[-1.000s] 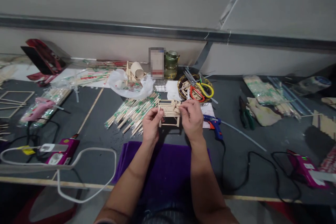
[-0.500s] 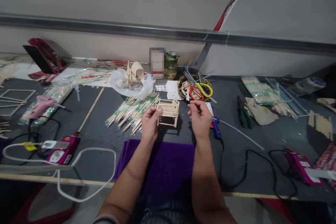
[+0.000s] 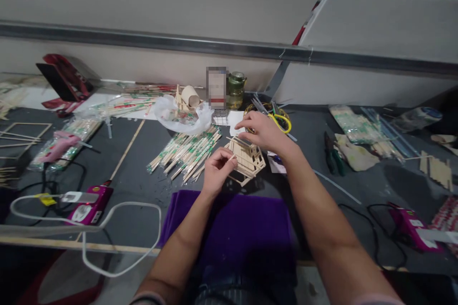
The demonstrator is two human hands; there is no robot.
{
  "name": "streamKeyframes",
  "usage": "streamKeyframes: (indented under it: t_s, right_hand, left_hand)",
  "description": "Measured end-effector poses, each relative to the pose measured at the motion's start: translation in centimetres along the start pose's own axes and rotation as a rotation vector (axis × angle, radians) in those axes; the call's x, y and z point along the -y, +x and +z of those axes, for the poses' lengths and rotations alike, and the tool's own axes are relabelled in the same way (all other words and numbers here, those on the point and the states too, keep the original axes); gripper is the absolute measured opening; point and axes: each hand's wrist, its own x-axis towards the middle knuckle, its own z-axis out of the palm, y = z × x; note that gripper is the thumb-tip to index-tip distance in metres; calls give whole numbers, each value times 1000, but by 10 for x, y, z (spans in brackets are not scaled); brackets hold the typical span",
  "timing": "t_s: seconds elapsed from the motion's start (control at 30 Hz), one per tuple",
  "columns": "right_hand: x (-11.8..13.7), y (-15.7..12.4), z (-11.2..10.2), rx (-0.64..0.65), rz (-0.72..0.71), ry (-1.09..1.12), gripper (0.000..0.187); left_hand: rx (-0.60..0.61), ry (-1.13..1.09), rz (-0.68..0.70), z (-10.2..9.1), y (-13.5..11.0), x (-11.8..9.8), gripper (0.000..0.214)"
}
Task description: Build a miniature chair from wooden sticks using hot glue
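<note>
A small frame model built from bamboo sticks [image 3: 248,159] is tilted above the dark table, its slatted side facing up. The thumb and fingers of my left hand [image 3: 219,169] are closed on its left end. My right hand [image 3: 265,132] hovers over the model's far edge, fingers stretched to the left and a gap between thumb and forefinger; nothing shows between them. Behind that hand, partly covered, sits a round basket [image 3: 286,113] with yellow-handled scissors [image 3: 281,123]. A folded purple cloth [image 3: 229,219] lies below the model.
Wrapped stick bundles [image 3: 189,150] lie left of the model, near a plastic bag [image 3: 186,124] holding scraps. A pink glue gun [image 3: 60,147] rests farther left. Green-handled pliers [image 3: 333,155] are on the right. Cables run from magenta power strips [image 3: 89,205]. A glass jar [image 3: 236,90] stands at the back.
My right hand has moved left and away from me, over the model, and its fingers have spread. The model has turned and tilted in my left hand, which shifted slightly right.
</note>
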Motion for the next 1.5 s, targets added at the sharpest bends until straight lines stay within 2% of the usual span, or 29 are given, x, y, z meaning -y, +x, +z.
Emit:
streamKeyframes:
  t_s: [0.07,0.13,0.2,0.27,0.33,0.43,0.5,0.57,0.6,0.67,0.73,0.8,0.9,0.97,1.07,1.17,1.37,1.5]
  right_hand:
    - [-4,15,7,113,-48,-105,16]
    - [-8,24,19,237,-51,-140,9]
    - [-11,29,31,355,-4,-106,10]
    - [-10,30,36,376,64,-9,17]
    - [-6,29,29,251,112,155,17]
    - [7,18,0,-142,170,475,17]
    - [15,3,-20,-444,302,638,26]
    - [19,-18,-28,-593,441,688,26]
    - [19,-28,-24,-585,491,672,24]
    - [20,-47,0,-406,580,623,19]
    - [22,-58,39,-114,682,612,12]
    - [27,-59,80,179,749,589,18]
    - [39,-44,126,294,720,593,29]
    - [48,-30,141,323,692,584,35]
    - [56,-13,145,361,640,538,39]
    - [58,-10,137,357,605,426,37]
    - [50,-50,116,204,697,84,30]
    - [46,-74,116,194,615,-41,35]
  left_hand:
    - [53,28,35,2,-1,-1,20]
    - [90,41,45,3,-2,-2,20]
    - [117,44,39,4,-3,-2,21]
    - [127,48,31,5,-3,-2,21]
    - [116,52,30,4,-3,-1,21]
    - [38,34,38,-1,1,-2,21]
    - [-65,-14,54,-9,5,-4,20]
    - [-198,-102,76,-19,10,-6,20]
    - [-267,-160,97,-25,13,-8,22]
    - [-376,-261,148,-36,18,-12,25]
    - [-439,-323,187,-45,23,-16,26]
    - [-462,-349,210,-52,25,-21,28]
    - [-469,-369,231,-58,27,-25,30]
    - [-462,-393,225,-60,27,-26,30]
    - [-417,-441,191,-59,27,-26,29]
    - [-364,-460,165,-55,26,-23,27]
    - [-314,-460,74,-34,21,-15,25]
    - [-255,-412,13,-18,15,-7,26]
